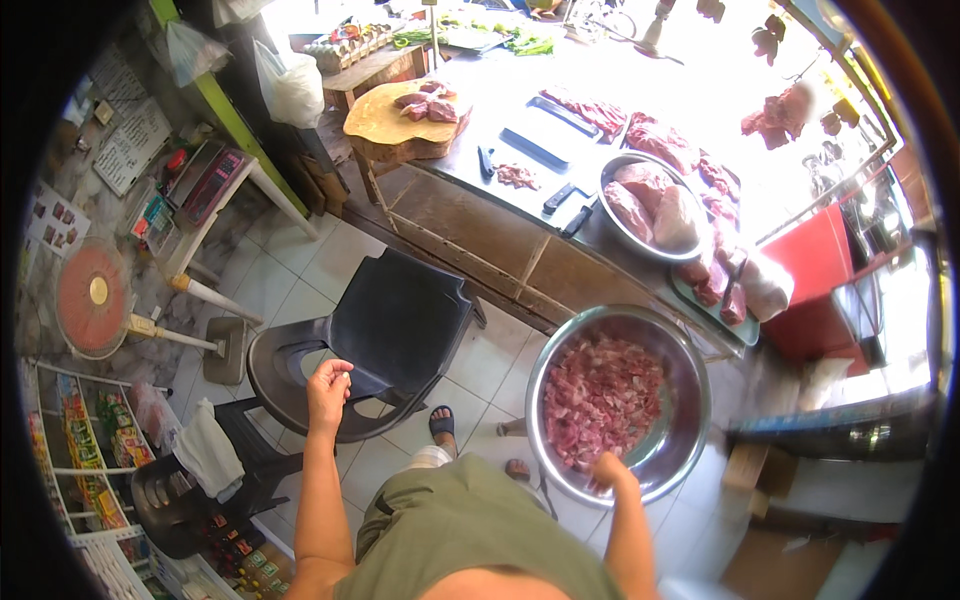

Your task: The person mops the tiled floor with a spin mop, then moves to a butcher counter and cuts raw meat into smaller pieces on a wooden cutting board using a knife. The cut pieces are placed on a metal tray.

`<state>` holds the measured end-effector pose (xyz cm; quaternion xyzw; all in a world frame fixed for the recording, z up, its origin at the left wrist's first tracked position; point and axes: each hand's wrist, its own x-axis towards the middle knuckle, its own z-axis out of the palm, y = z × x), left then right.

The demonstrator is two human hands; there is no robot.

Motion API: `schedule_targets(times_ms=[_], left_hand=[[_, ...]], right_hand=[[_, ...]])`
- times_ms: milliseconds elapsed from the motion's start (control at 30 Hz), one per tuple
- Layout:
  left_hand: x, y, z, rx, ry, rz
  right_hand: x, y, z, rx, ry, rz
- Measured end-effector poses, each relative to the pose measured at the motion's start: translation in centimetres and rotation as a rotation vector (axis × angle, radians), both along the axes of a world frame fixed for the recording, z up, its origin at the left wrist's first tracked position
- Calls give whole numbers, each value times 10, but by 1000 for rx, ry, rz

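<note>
My left hand [327, 396] is raised beside the black plastic chair [402, 305], its fingers curled together. A tiny pale spot shows at the fingertips, too small to name. My right hand [606, 472] is blurred, over the near inside edge of a large steel basin [688, 440]. Its fingers are smeared, so I cannot see whether they hold anything. Cut chunks of raw meat [600, 395] fill much of the basin's bottom.
Beyond the basin, a metal-topped table [465, 160] bears a steel bowl [620, 235] of large meat pieces, knives [560, 198] and a round wooden chopping block [375, 125]. Left are a scale [212, 183], a fan [93, 290] and a rack of packets [85, 450]. Meat [780, 115] hangs at right.
</note>
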<state>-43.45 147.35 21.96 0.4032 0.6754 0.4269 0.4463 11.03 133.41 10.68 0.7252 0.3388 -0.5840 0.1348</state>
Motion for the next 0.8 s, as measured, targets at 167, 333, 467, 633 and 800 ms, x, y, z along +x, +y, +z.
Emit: schedule_targets(times_ms=[167, 333, 467, 633, 800], left_hand=[[-52, 32, -18, -50, -158, -19], [-74, 40, -39, -36, -333, 108], [-77, 37, -41, -68, -434, 194], [-68, 63, -21, -131, -321, 187], [-25, 157, -10, -115, -183, 76]], right_hand=[[-80, 51, -1, 403, -136, 266], [-119, 91, 13, 533, -102, 312], [-113, 124, 7, 307, -92, 401], [-96, 182, -24, 465, -241, 547], [-76, 301, -28, 776, -323, 353]])
